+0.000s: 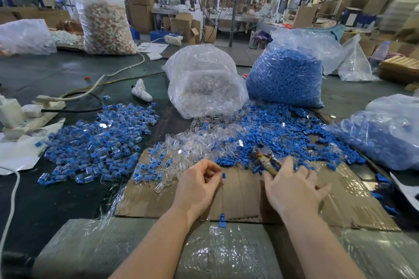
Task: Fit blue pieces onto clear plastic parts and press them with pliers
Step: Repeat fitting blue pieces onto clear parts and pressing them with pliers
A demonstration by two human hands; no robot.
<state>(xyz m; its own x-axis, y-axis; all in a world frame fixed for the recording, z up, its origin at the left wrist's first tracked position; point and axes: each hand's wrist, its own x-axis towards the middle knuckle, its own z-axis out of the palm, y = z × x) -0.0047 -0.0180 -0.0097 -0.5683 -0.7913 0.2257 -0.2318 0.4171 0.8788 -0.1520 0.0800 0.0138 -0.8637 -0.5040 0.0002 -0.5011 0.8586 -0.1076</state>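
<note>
Left hand [199, 179] is pinching a blue piece [224, 175] above the cardboard [244, 192]; right hand [292, 186], fingers spread, is reaching over the pliers [264, 156]. Fitting seems underway; next likely needs a clear part [181, 145].

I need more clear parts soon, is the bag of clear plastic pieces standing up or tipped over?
Tipped over. The clear bag lies on its side, mouth toward the person, clear parts spilled onto the cardboard.
</note>
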